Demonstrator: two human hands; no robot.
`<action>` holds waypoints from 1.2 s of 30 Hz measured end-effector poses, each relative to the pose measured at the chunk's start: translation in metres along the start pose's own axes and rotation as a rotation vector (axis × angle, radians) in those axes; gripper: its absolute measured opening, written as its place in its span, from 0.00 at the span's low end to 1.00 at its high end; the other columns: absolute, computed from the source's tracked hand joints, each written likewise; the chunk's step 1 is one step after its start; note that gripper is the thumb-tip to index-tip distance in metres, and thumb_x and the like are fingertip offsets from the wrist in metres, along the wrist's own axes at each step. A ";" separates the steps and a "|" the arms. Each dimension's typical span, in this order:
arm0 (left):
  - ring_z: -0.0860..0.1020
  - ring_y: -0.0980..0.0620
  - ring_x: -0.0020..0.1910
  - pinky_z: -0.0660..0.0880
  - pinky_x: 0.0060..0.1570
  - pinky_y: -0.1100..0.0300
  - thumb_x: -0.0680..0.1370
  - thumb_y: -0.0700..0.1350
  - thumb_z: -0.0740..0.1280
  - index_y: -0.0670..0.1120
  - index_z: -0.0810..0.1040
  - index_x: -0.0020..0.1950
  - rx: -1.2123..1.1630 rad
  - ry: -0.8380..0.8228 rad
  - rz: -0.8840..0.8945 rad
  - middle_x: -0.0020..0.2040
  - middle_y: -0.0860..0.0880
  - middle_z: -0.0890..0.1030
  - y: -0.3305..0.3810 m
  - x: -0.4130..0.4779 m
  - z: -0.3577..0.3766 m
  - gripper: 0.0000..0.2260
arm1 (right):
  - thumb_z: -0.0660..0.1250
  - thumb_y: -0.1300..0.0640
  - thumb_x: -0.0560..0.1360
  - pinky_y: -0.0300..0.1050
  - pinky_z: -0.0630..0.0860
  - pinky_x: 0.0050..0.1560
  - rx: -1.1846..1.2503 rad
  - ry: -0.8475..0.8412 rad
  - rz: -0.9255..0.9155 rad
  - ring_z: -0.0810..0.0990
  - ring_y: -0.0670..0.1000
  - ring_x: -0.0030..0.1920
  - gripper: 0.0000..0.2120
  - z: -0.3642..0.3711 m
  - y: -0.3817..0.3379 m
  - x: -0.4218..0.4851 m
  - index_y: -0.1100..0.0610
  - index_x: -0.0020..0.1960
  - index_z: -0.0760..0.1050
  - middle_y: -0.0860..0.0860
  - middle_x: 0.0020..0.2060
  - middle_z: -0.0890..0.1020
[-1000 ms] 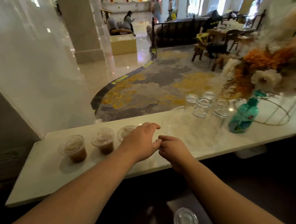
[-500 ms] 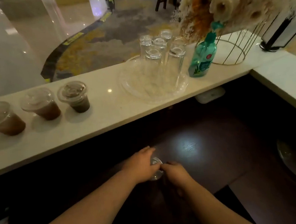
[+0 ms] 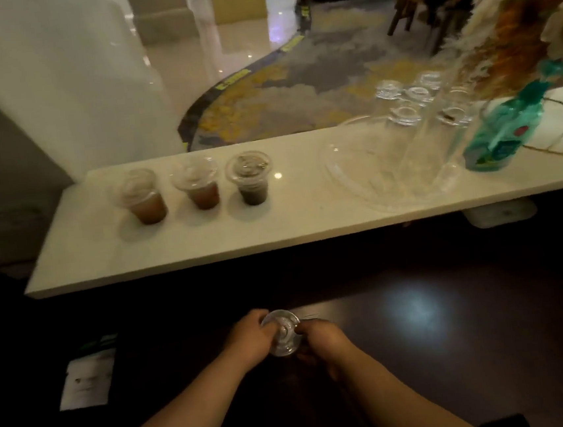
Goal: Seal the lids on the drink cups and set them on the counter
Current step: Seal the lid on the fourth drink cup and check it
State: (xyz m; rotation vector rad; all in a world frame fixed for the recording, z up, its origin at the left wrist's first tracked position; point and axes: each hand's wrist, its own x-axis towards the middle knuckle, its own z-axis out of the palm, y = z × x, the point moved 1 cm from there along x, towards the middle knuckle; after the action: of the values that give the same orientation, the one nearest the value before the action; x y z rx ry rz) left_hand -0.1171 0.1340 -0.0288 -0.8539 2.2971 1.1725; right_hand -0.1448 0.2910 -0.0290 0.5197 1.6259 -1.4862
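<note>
Three lidded plastic cups of brown drink stand in a row on the white counter [image 3: 309, 231]: a left cup [image 3: 143, 199], a middle cup [image 3: 198, 187] and a darker right cup [image 3: 251, 178]. Down on the dark lower worktop, a clear domed lid [image 3: 282, 332] sits on something I cannot make out in the dark. My left hand [image 3: 250, 336] grips the lid's left edge. My right hand [image 3: 321, 342] grips its right edge. Both hands press around it.
A clear round tray [image 3: 356, 185] carries several upturned glasses [image 3: 404, 115] on the counter's right. A teal bottle [image 3: 499, 133] and a wire-framed flower arrangement [image 3: 531, 34] stand further right. A white paper packet [image 3: 86, 380] lies on the dark worktop at the left.
My hands left the counter and the third cup, dropped to the lower worktop, and closed around the clear lid there. The view tilted down.
</note>
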 end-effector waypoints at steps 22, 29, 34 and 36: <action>0.77 0.54 0.25 0.72 0.24 0.63 0.85 0.51 0.63 0.43 0.74 0.59 -0.201 -0.114 -0.100 0.44 0.48 0.82 -0.103 -0.006 -0.045 0.12 | 0.67 0.41 0.79 0.46 0.81 0.29 -0.644 0.131 -0.251 0.83 0.50 0.35 0.15 0.090 -0.009 0.026 0.50 0.41 0.72 0.49 0.37 0.82; 0.82 0.50 0.37 0.78 0.33 0.59 0.77 0.61 0.68 0.52 0.74 0.49 -0.073 -0.006 -0.115 0.44 0.50 0.83 -0.091 0.013 -0.071 0.13 | 0.63 0.37 0.79 0.58 0.85 0.52 -0.657 0.134 -0.190 0.87 0.56 0.49 0.18 0.090 0.007 0.028 0.52 0.49 0.73 0.54 0.50 0.86; 0.78 0.51 0.33 0.76 0.31 0.59 0.82 0.58 0.65 0.52 0.73 0.46 -0.022 -0.012 -0.009 0.39 0.50 0.81 -0.094 0.022 -0.066 0.12 | 0.64 0.40 0.80 0.47 0.83 0.29 -0.625 0.040 -0.126 0.88 0.55 0.42 0.21 0.086 0.012 0.027 0.56 0.63 0.74 0.55 0.51 0.85; 0.77 0.53 0.31 0.73 0.28 0.61 0.84 0.57 0.63 0.51 0.72 0.46 -0.059 -0.053 -0.016 0.40 0.49 0.81 -0.100 0.016 -0.060 0.12 | 0.66 0.42 0.80 0.46 0.82 0.28 -0.609 0.053 -0.131 0.87 0.55 0.39 0.20 0.084 0.002 0.032 0.57 0.60 0.76 0.54 0.49 0.85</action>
State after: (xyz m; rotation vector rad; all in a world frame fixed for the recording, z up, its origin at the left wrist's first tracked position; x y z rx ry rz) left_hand -0.0655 0.0335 -0.0622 -0.8511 2.2194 1.2466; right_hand -0.1352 0.2044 -0.0504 0.1108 2.0658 -0.9879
